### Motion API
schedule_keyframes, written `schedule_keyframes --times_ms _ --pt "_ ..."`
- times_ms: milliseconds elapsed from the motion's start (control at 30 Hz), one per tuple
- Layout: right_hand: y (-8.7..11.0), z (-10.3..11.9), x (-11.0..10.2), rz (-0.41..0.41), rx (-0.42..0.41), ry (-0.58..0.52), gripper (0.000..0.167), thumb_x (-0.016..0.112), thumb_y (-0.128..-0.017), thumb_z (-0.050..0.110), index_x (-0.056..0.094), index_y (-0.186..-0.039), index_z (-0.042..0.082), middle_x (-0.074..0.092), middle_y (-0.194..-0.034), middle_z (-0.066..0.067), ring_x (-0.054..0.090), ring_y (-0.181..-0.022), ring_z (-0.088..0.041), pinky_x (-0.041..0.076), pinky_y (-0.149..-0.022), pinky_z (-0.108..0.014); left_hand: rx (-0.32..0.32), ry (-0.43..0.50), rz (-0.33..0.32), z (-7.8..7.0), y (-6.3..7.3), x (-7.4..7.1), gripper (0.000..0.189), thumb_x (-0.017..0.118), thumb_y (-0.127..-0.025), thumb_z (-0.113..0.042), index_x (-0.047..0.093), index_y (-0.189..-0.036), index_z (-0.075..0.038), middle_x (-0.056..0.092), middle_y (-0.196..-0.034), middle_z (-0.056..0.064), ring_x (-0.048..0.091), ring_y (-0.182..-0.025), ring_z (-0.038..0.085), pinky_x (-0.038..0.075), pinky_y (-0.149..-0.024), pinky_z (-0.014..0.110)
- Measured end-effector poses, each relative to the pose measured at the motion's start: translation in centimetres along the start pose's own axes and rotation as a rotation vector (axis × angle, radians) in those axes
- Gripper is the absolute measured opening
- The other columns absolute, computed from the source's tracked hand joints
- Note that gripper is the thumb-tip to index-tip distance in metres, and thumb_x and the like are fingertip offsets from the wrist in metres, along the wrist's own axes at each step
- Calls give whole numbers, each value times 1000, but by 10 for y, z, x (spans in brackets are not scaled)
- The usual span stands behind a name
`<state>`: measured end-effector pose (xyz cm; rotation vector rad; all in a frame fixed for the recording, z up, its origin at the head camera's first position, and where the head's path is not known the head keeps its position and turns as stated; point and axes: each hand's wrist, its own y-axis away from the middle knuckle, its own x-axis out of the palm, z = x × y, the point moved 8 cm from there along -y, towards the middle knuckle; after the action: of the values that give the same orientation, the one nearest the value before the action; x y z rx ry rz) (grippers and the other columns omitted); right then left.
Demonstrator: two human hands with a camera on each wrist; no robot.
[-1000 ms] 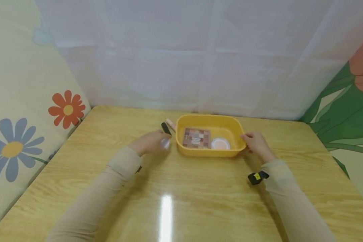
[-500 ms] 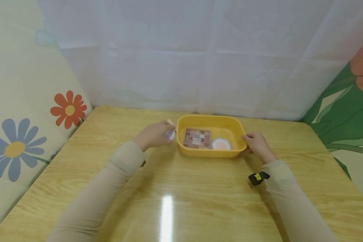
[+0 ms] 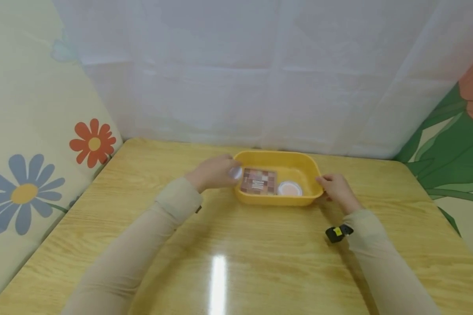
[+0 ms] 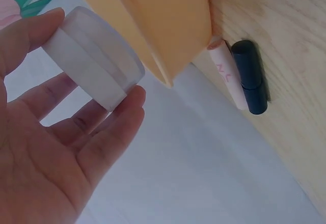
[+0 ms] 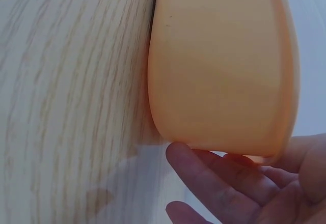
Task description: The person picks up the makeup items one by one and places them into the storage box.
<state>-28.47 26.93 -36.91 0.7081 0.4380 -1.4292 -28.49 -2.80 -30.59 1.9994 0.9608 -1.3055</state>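
My left hand [image 3: 214, 172] pinches a small round whitish jar with clear sides [image 4: 94, 58] between thumb and fingers, over the left rim of the yellow basin [image 3: 276, 200]. Inside the basin lie a square palette with a checkered brown-pink cover [image 3: 259, 181] and a round compact with a pale pink face [image 3: 289, 188]. My right hand [image 3: 336, 190] grips the basin's right end; in the right wrist view the thumb is at the rim and the fingers lie against the outer wall [image 5: 224, 71].
Beside the basin, a pink tube [image 4: 227, 74] and a black tube [image 4: 249, 76] lie on the wooden table [image 3: 260, 253]; my left hand hides them in the head view. A white cloth [image 3: 240, 87] hangs behind the table, with flower-patterned panels [image 3: 23, 192] at the sides.
My left hand has carried the jar rightward, from the table beside the basin to over its left rim. My right hand keeps its hold on the basin.
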Motion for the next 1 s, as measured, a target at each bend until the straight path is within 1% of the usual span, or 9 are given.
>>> schedule_keyframes --times_ms 100,267,433,633,800,933,1000 --pt "1 0 0 -5 2 -2 45 44 -103 21 49 -123 -20 59 -102 -27 56 -73 -17 54 -61 -32 4 4 12 -6 -3 2 53 65 -91 -21 51 -139 -4 56 -129 18 55 -113 30 46 -99 44" --pt "2 0 1 -5 7 -7 45 45 -103 20 50 -122 -20 60 -103 -27 56 -71 -13 54 -60 -32 -3 0 42 -13 -8 5 58 66 -90 -24 48 -142 -4 54 -132 17 55 -114 30 46 -99 43" --pt "2 1 1 -6 7 -2 46 44 -103 21 50 -124 -20 59 -107 -29 57 -73 -16 54 -62 -31 0 -27 56 -19 -13 6 56 66 -92 -25 48 -142 -6 52 -136 15 54 -116 29 46 -99 42" --pt "3 2 0 -4 7 -4 45 44 -103 20 50 -124 -20 59 -108 -30 58 -73 -16 54 -62 -31 8 -27 72 -27 -19 6 52 66 -93 -20 50 -141 -8 54 -135 13 54 -117 27 47 -98 40" --pt "2 3 0 3 3 -7 47 43 -104 21 48 -126 -20 58 -110 -31 59 -74 -17 55 -64 -32 2 -35 94 -31 -24 7 52 63 -95 -22 48 -143 -10 50 -140 12 52 -121 26 46 -99 40" --pt "2 2 1 13 6 -4 48 43 -104 22 47 -127 -20 58 -111 -31 60 -76 -19 55 -64 -32 28 -76 104 -34 -28 9 52 62 -96 -26 47 -144 -11 50 -140 11 51 -122 25 46 -99 39" --pt "2 2 0 13 7 -3 48 43 -104 22 48 -126 -20 58 -110 -31 60 -76 -20 55 -64 -32 43 -95 105 -36 -30 9 52 62 -96 -25 47 -143 -10 50 -139 11 51 -122 25 46 -100 38"
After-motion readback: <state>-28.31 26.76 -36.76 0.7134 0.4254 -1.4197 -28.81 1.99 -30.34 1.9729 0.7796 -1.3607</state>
